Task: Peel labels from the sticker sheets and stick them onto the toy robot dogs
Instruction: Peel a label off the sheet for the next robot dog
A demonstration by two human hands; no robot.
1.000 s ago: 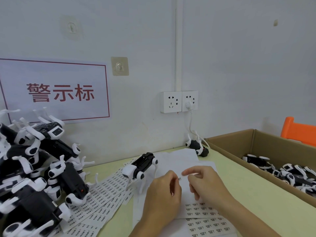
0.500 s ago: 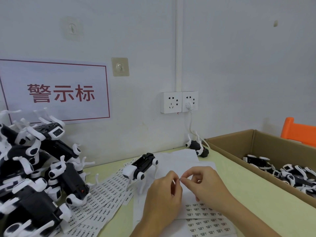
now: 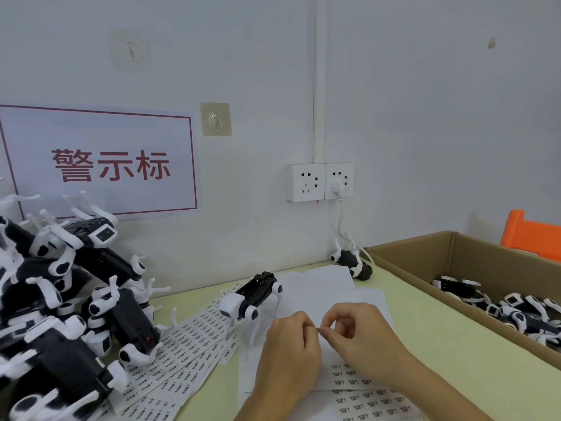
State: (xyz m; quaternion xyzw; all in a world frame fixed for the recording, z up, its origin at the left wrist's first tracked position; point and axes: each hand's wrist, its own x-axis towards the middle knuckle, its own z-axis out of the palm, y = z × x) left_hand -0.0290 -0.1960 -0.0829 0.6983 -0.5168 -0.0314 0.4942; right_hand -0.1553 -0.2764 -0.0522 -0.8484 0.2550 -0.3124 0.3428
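right hand (image 3: pixel 361 335): index finger, straight a second ago, now curls in | fingertips now meet left hand (image 3: pixel 291 344) at a tiny label (image 3: pixel 317 330) | place: lower centre of frame

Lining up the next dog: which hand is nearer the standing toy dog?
Left. The left hand sits just right of and below the standing toy dog; the right hand lies farther right.

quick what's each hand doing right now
Left hand: closed, pinching a tiny white peeled label at its fingertips.
Right hand: closed, pinching the same label from the other side.
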